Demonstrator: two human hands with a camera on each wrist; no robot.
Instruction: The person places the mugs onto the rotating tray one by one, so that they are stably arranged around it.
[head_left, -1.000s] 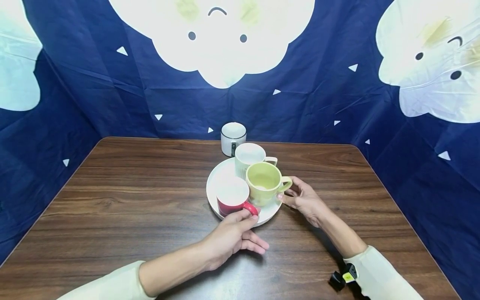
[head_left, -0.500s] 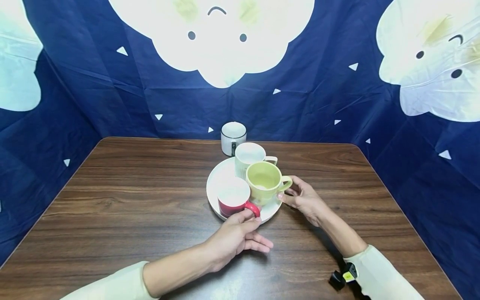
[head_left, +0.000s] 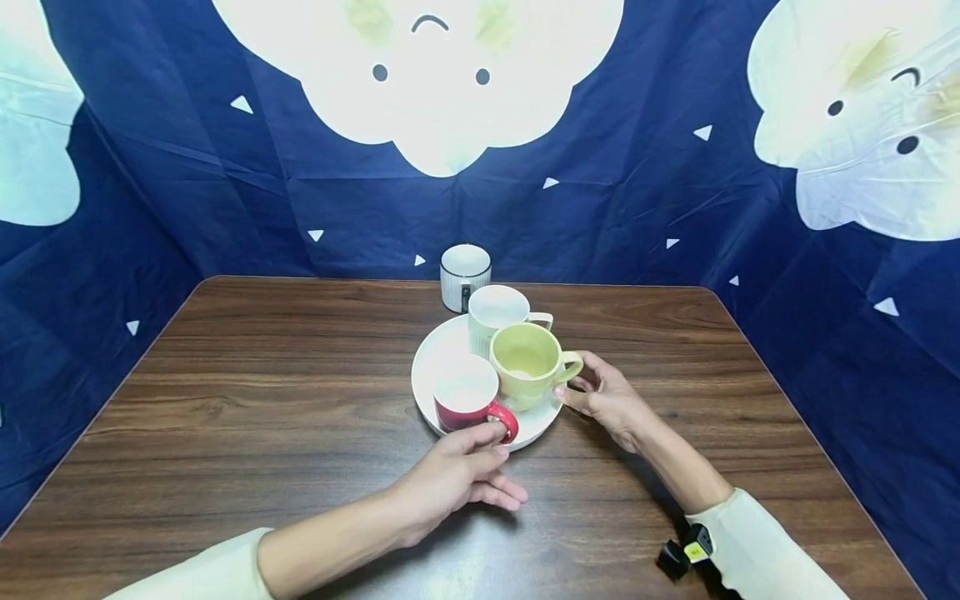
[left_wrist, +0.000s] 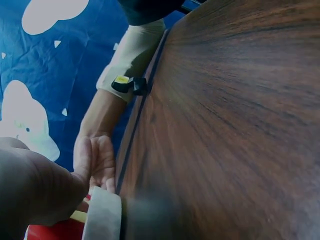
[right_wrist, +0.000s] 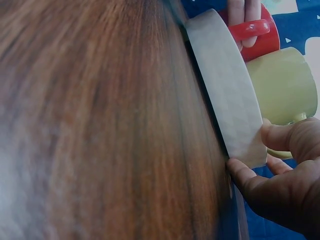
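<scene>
A white plate (head_left: 431, 350) on the wooden table carries a red mug (head_left: 459, 417), a yellow-green mug (head_left: 527, 387) and a white mug (head_left: 480, 329). My left hand (head_left: 450, 475) lies at the red mug's handle, thumb apart from it. In the right wrist view, two straight fingers (right_wrist: 248, 37) of that hand show at the red handle (right_wrist: 250, 30). At the plate's right side my right hand (head_left: 611, 404) pinches the rim, thumb on top and fingertips at its underside. The yellow-green handle (head_left: 572, 367) is just above that hand.
A white ribbed mug (head_left: 465, 279) with a dark rim and dark handle stands on the table behind the plate. Blue curtain (head_left: 360, 217) with cloud prints encloses the back and sides. A small black device (head_left: 686, 552) is on the right sleeve.
The left hand has drawn slightly left, and its thumb has come off the red mug's handle. The red mug moved a touch to the right earlier. My right hand stays at the rim.
</scene>
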